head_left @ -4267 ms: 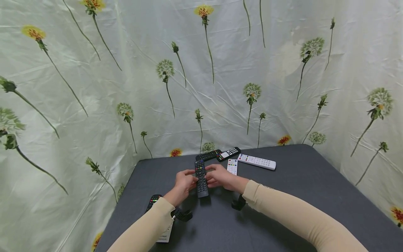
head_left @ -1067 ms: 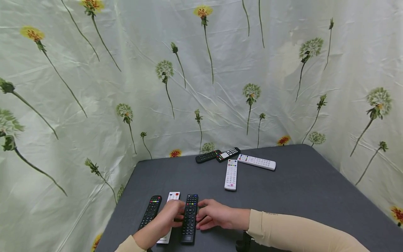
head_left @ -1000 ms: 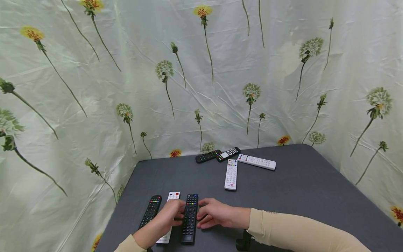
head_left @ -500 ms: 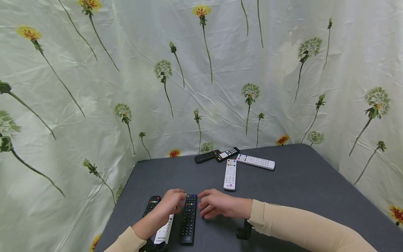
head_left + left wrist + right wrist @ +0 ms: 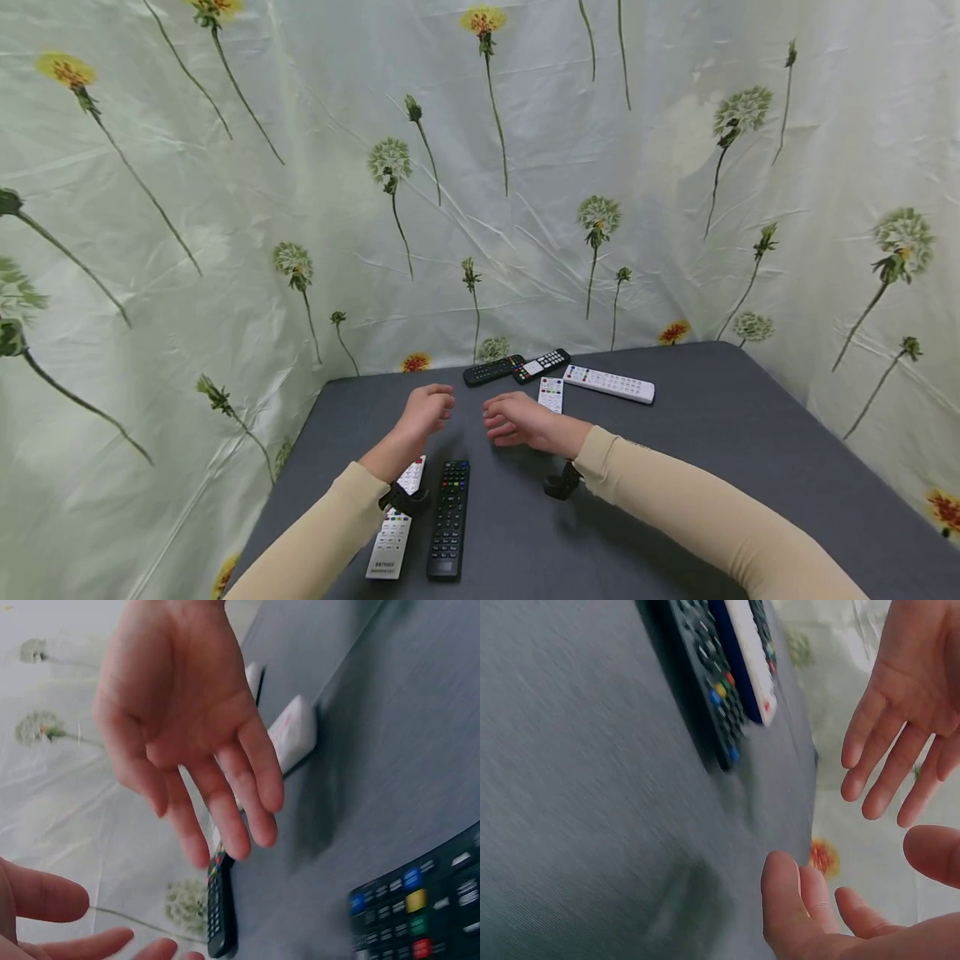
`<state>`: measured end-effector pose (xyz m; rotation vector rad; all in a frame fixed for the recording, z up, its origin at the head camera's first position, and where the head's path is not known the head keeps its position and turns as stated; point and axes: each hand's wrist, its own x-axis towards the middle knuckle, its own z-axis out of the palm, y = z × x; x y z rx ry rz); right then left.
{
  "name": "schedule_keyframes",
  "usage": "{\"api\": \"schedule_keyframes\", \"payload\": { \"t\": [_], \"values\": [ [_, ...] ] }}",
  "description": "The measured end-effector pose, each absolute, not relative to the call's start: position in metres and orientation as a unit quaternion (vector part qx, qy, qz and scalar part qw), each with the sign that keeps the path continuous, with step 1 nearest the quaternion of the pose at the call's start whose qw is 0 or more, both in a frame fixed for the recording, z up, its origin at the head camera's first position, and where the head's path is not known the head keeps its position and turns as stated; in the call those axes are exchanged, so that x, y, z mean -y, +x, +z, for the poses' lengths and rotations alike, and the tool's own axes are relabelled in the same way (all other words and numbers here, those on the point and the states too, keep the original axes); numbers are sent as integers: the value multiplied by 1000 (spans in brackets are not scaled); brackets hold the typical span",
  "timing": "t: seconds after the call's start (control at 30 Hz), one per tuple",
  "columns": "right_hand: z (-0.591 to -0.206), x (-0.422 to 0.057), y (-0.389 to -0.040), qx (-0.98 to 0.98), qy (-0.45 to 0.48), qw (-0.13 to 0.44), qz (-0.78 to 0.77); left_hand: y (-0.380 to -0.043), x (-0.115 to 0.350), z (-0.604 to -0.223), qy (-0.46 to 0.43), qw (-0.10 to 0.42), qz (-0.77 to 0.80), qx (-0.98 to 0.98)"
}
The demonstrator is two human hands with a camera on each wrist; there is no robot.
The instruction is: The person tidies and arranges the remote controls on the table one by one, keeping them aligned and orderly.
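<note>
Both hands hover above the table, empty, palms turned toward each other. My left hand (image 5: 426,414) has loosely bent fingers, seen with the thumb apart in the left wrist view. My right hand (image 5: 525,419) has relaxed, spread fingers (image 5: 225,787) and overlaps the lower part of a white remote control (image 5: 551,393). Nearer me lies a black remote control (image 5: 448,521) with coloured buttons, top end pointing away. Alongside its left side is a white remote control (image 5: 390,546), partly covered by my left wrist and its strap. My left sleeve hides most of another black remote control.
At the table's back, a black remote control (image 5: 492,371), a black one with white keys (image 5: 542,366) and a long white one (image 5: 609,384) lie close together. A flower-printed curtain (image 5: 450,208) hangs behind the dark grey table (image 5: 675,467).
Earlier both hands held the black remote farther back, then laid it beside the white one. Since then they have let go, risen and moved away from me; the remote stays put.
</note>
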<state>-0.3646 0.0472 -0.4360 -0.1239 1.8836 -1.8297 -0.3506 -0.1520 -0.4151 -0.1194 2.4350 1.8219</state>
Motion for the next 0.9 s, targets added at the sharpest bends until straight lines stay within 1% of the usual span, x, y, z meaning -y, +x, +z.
{"api": "schedule_keyframes", "payload": {
  "t": [0.17,0.33,0.67,0.77,0.9],
  "values": [
    [-432,-47,-384,-688,-21,245,-683,-379,148,-423,-45,23,587,-808],
    [-429,-48,-402,-687,-7,221,-692,-404,143,-426,-47,8,590,-806],
    [-429,-58,-435,-675,48,196,-710,-447,138,-434,-8,-25,562,-827],
    [-430,-58,-440,-666,57,196,-717,-457,137,-442,7,-25,555,-832],
    [-435,-56,-447,-660,65,196,-722,-470,133,-452,31,-3,547,-836]
  ]
}}
